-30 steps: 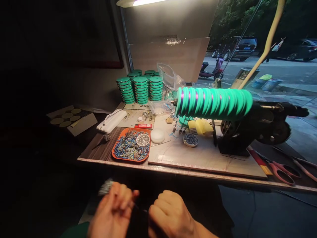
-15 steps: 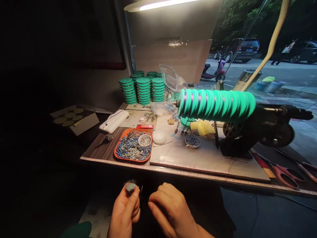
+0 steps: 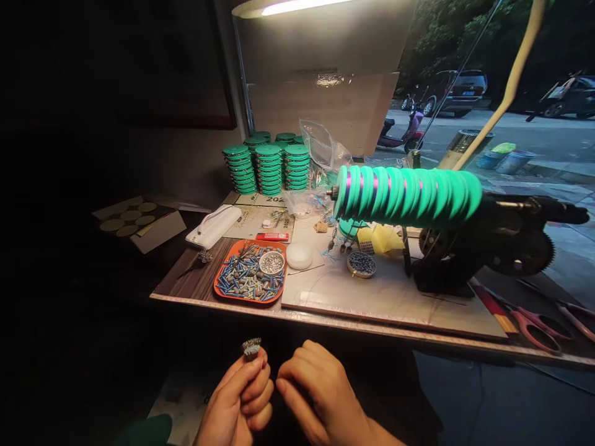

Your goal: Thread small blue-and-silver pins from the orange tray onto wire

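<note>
My left hand (image 3: 244, 396), low in the middle, is closed around a small bundle of thin metal pieces (image 3: 251, 348), whose grey tips fan out above the thumb and forefinger. Just to its right is my right hand (image 3: 320, 393), its fingers curled and pinched together; whatever they hold, if anything, is hidden. The two hands are close but apart, in front of the table edge. Beyond them lies an orange tray (image 3: 218, 296) of blue and grey small parts, with a white cup (image 3: 272, 264) of silvery bits inside.
Green spools (image 3: 404, 195) line a black winding machine (image 3: 446, 266) on the right. Stacked green discs (image 3: 268, 170) stand at the back. A bowl of dark beads (image 3: 361, 264), a white round lid (image 3: 299, 255) and scissors (image 3: 534, 328) lie on the table (image 3: 325, 318).
My left hand has turned and shifted slightly right, its fingers curling tighter, and the bundle has moved right with it. My right hand has barely moved.
</note>
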Demonstrator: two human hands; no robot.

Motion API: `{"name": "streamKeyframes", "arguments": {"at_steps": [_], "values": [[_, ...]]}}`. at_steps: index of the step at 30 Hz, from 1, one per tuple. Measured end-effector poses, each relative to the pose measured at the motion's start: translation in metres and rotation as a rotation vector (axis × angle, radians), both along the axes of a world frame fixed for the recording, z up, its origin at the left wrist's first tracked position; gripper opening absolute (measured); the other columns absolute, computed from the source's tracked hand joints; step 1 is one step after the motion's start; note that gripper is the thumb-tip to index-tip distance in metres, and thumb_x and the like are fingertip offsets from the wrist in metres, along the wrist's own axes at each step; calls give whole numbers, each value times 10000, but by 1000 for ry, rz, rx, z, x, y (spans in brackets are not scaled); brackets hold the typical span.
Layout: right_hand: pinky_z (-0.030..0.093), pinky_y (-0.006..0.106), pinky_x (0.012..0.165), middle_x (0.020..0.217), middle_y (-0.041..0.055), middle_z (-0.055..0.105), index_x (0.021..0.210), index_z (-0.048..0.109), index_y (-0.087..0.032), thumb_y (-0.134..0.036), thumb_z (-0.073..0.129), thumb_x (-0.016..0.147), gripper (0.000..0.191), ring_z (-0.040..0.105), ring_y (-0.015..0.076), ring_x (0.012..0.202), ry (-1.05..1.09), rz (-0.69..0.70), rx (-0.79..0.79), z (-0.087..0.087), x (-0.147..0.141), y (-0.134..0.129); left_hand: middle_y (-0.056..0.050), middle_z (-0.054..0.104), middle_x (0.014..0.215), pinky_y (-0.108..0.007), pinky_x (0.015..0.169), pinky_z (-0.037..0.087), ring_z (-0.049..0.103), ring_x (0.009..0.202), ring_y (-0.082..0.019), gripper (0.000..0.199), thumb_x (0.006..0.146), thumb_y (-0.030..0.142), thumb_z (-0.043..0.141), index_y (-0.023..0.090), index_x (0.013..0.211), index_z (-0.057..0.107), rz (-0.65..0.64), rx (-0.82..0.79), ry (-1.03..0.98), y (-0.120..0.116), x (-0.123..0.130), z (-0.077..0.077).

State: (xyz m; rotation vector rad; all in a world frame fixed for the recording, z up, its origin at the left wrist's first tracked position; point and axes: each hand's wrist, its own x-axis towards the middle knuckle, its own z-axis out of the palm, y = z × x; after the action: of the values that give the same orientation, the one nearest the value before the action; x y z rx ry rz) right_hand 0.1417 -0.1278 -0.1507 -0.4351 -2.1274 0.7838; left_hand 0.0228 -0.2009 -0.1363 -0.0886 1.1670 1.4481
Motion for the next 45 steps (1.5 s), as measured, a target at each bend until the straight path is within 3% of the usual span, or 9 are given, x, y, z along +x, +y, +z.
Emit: {"name": "streamKeyframes", "arguments": {"at_steps": [10, 14, 20, 25, 27, 30, 33, 35, 45], "values": [[263, 190, 566, 588, -10, 485, 690, 529, -148, -188, 410, 844, 199, 363, 57, 584, -16, -30, -5, 1, 2, 0, 118, 217, 492, -150, 395, 104, 115, 441, -11, 379, 518, 322, 827, 125, 703, 562, -30, -1, 32, 0, 2, 13], [271, 189, 552, 578, -6, 495, 673, 529, -145, -176, 400, 849, 220, 388, 57, 580, 9, -118, -28, 2, 1, 1, 99, 212, 526, -148, 419, 121, 115, 472, -29, 296, 624, 337, 749, 134, 682, 541, -45, 6, 173, -3, 5, 14], [298, 178, 532, 559, -11, 499, 650, 527, -150, -191, 401, 850, 240, 418, 53, 552, -7, -154, -24, 3, 2, 0, 89, 201, 509, -151, 412, 146, 118, 459, -35, 291, 614, 346, 742, 153, 613, 525, -42, -34, 363, -5, 7, 15], [375, 190, 594, 781, 48, 599, 1088, 521, -91, -284, 332, 897, 330, 521, 85, 684, -22, -178, 202, 12, 2, 4, 1, 482, 572, -185, 492, 348, 414, 540, -98, 326, 550, 418, 774, 142, 571, 601, -77, 32, 573, -2, 9, 13], [296, 220, 545, 630, 15, 537, 896, 557, -134, -259, 355, 898, 238, 445, 93, 581, -45, -225, 374, 14, -1, 6, 15, 457, 512, -176, 459, 320, 381, 498, -86, 374, 563, 486, 756, 142, 572, 611, -94, 31, 659, -2, 9, 13], [154, 247, 528, 473, -14, 391, 570, 410, -166, -173, 388, 878, 309, 298, 97, 479, -71, -226, 526, 11, -5, 5, 17, 478, 541, -182, 452, 338, 395, 496, -91, 381, 611, 530, 711, 162, 612, 613, -33, 51, 648, -2, 10, 17], [98, 248, 535, 443, -11, 362, 524, 346, -158, -155, 299, 881, 360, 254, 96, 457, 4, -153, 577, 7, -8, 2, -28, 568, 693, -230, 665, 448, 506, 715, -166, 332, 666, 457, 696, 170, 560, 567, 27, 146, 489, -1, 11, 24], [85, 246, 537, 420, -10, 342, 508, 318, -155, -168, 262, 873, 370, 238, 94, 446, 71, -141, 570, 7, -8, 1, -23, 531, 612, -296, 729, 466, 501, 708, -187, 338, 660, 433, 702, 176, 521, 531, 24, 179, 345, 1, 10, 30], [106, 254, 519, 371, -23, 378, 560, 430, -166, -272, 313, 924, 396, 252, 85, 407, 33, -209, 493, 9, -10, -1, -11, 493, 632, -287, 698, 458, 467, 692, -169, 307, 664, 400, 715, 179, 533, 547, 19, 189, 296, -3, 1, 30]]}}
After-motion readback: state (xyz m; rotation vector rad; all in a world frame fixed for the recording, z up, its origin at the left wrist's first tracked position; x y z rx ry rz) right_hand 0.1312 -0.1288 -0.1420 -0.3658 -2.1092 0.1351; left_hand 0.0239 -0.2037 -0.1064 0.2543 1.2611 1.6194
